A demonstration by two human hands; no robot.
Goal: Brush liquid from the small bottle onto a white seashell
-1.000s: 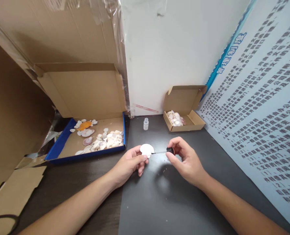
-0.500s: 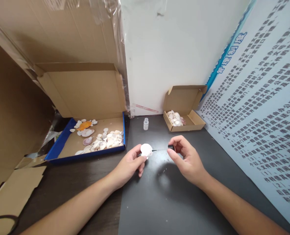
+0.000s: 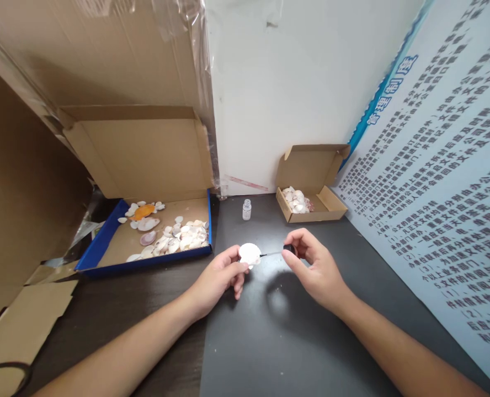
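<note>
Between thumb and fingers, my left hand [image 3: 224, 273] pinches a white scallop-like shell [image 3: 250, 253] above the dark table. My right hand [image 3: 314, 270] grips the black cap of a thin brush applicator [image 3: 288, 251]. The brush's dark tip points left and meets the right edge of the shell. Beyond both hands stands a small uncapped glass bottle [image 3: 247, 210] with a pale label, upright on the table.
On the left, an open blue-edged cardboard box [image 3: 116, 263] holds many shells and an orange piece. A smaller open cardboard box [image 3: 325, 215] with white shells stands at the back right. A white wall panel [image 3: 245, 110] rises behind, and a printed board [image 3: 447, 165] slants along the right.
The shell has shifted slightly to the right and turned a little in my left hand. My right hand with the brush stays almost in place.
</note>
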